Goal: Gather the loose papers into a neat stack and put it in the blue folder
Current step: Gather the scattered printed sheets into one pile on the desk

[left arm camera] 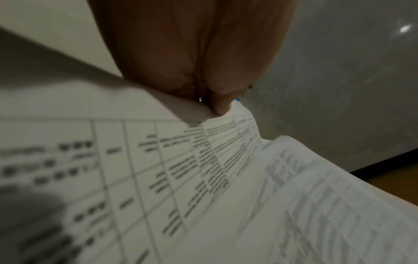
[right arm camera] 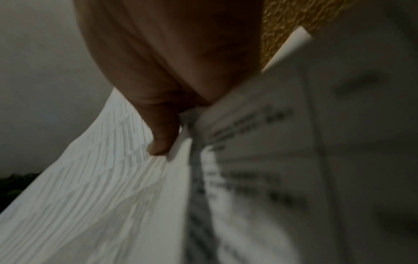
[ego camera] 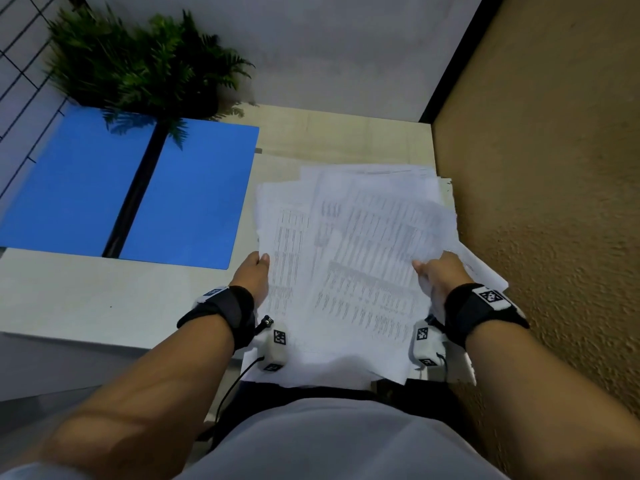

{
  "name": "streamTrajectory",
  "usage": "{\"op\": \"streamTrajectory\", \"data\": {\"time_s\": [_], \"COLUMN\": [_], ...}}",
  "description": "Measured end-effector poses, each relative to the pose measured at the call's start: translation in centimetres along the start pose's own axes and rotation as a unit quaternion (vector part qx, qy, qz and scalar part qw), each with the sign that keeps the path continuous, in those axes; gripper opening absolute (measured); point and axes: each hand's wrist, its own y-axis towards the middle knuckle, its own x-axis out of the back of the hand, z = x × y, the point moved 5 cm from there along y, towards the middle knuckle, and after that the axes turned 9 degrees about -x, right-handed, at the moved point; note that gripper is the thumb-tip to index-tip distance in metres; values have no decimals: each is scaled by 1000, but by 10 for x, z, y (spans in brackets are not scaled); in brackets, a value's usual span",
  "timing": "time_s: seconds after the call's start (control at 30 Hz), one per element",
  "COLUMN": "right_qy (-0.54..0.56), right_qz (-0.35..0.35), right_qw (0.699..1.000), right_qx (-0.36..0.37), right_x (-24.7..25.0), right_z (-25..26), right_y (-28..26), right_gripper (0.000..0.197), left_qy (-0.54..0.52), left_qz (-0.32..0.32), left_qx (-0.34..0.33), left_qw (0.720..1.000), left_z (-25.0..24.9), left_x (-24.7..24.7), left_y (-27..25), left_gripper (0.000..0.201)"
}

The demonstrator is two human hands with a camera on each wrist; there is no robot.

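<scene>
The left hand (ego camera: 254, 270) pinches the left edge of the papers (ego camera: 349, 258), thumb on top, fingers underneath; the right hand (ego camera: 438, 275) grips the right edge likewise, though blur hides how many sheets it catches. The sheets lie fanned and skewed, apparently lifted off the desk (ego camera: 104, 299). Squaring them well probably calls for a looser grip and tapping the edges level. The blue folder (ego camera: 194, 202) lies open, well left.

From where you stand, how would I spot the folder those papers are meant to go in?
Start at the green fern in the desk's far left corner. Just in front of it the blue folder lies open and flat, left of the papers that both hands hold. It is the only bright blue thing, split by a dark spine.
</scene>
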Motion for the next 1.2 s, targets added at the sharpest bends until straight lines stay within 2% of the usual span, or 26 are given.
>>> {"op": "streamTrajectory", "data": {"time_s": [0.1,0.2,0.23,0.3,0.37,0.47,0.6,0.7,0.73,0.8,0.87,0.93,1.03,1.13,1.2], "right_qy": [-66,-102,-103,-60,-10,-62,-123,-121,-107,-78,-92,-98,-64,-157,-262], "right_qz": [35,66,74,62,1,-22,-51,-2,20,34,26,-4,-71,-61,-58], "right_qw": [997,991,991,996,996,985,984,991,993,996,994,992,994,983,957], "right_qx": [-20,-51,-47,14,91,157,117,62,45,40,58,83,61,75,109], "right_x": [-16,-29,-31,-33,-30,-39,-52,-60,-62,-63,-62,-59,-50,-50,-52], "right_z": [-4,-8,-9,-4,0,-4,-8,-12,-13,-8,3,7,-3,-5,0], "right_y": [-10,-21,-23,-28,-36,-39,-32,-18,-13,-13,-22,-21,-16,-15,-19], "right_gripper": [44,16,15,29,42,53,44,69,70,66,61,50,40,17,17], "left_qy": [-1,6,-3,-20,-18,-11,-9,17,23,3,-12,8,26,18,13], "left_qz": [-34,-50,-51,-67,-74,-65,-60,-66,-60,-37,-31,-62,-84,-90,-96], "left_qx": [-10,4,14,20,8,-11,0,-19,-21,-1,27,14,-7,-5,-19], "left_qw": [999,999,999,997,997,998,998,997,998,999,999,998,996,996,995], "left_z": [-4,-5,-3,0,1,-2,-2,-2,-2,2,4,2,2,2,0], "left_x": [-1,-2,-3,-4,-5,-5,-6,-5,-6,-9,-10,-7,-5,-7,-7], "left_y": [-4,-6,-5,-4,-2,-7,-6,-2,-1,0,0,-1,-2,-5,-8], "left_gripper": [36,41,41,41,38,34,36,36,36,41,43,41,34,25,32]}}
